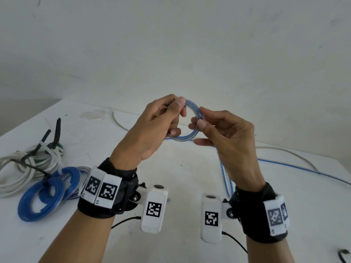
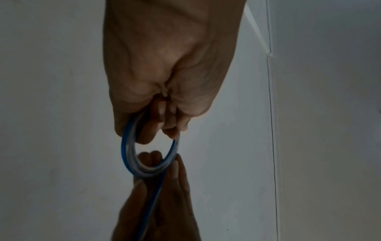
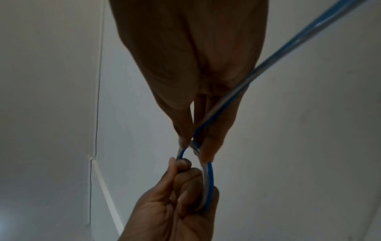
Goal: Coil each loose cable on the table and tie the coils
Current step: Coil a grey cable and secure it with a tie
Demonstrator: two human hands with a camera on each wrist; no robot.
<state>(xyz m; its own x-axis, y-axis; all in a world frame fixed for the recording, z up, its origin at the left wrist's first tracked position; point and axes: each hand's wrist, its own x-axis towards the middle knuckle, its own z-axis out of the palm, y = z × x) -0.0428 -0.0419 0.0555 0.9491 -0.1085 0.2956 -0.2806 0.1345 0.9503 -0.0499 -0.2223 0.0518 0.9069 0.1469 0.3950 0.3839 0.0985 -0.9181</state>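
I hold a small coil of blue-and-clear cable (image 1: pixel 183 138) in the air above the white table (image 1: pixel 182 168). My left hand (image 1: pixel 175 116) grips the coil's left side with thumb on top and fingers curled through the ring. My right hand (image 1: pixel 198 125) pinches its right side. The left wrist view shows the coil (image 2: pixel 125 151) under my left hand (image 2: pixel 163 128), with the right hand's fingertips (image 2: pixel 152 156) at its far rim. In the right wrist view the loose length (image 3: pixel 288 48) runs back past my right hand (image 3: pixel 193 143) from the coil (image 3: pixel 210 179). That loose length (image 1: pixel 226 177) drops to the table.
Tied blue coils (image 1: pixel 43 194) and a white cable bundle (image 1: pixel 17 173) with black ties lie at the left. Black handles (image 1: pixel 57 133) stick up behind them. A grey cable (image 1: pixel 296 154) and the blue cable (image 1: pixel 294 166) trail across the right side. A black cable end (image 1: pixel 343 257) shows at bottom right.
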